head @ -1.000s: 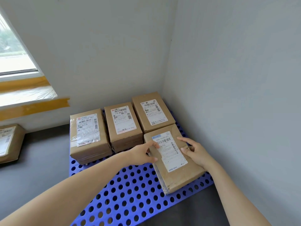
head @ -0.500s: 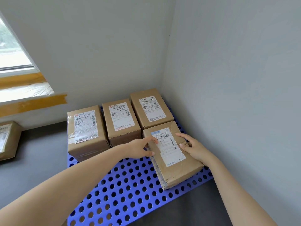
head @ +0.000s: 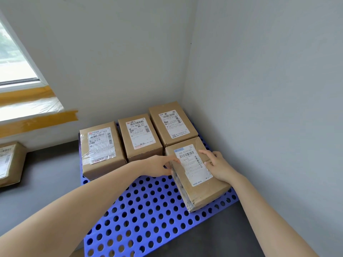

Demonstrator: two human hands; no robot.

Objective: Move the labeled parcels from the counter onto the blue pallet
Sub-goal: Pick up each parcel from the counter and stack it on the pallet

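while the box [head: 199, 175] has hardly moved since a moment ago, it now sits flat on the blue pallet [head: 141, 216], near right, touching the far right box [head: 173, 123]. the left hand [head: 159, 166] grips its left edge. the right hand [head: 217, 166] lies on top with fingers loosely bent, pressing on the label. so this box looks placed. two more boxes sit in the far row. another box [head: 9, 162] waits far left on the grey floor.

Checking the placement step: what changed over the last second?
Little. Both hands keep the same contact on the front parcel: left hand at its left edge, right hand on top. It sits on the blue pallet, as before. The three back parcels have not moved.
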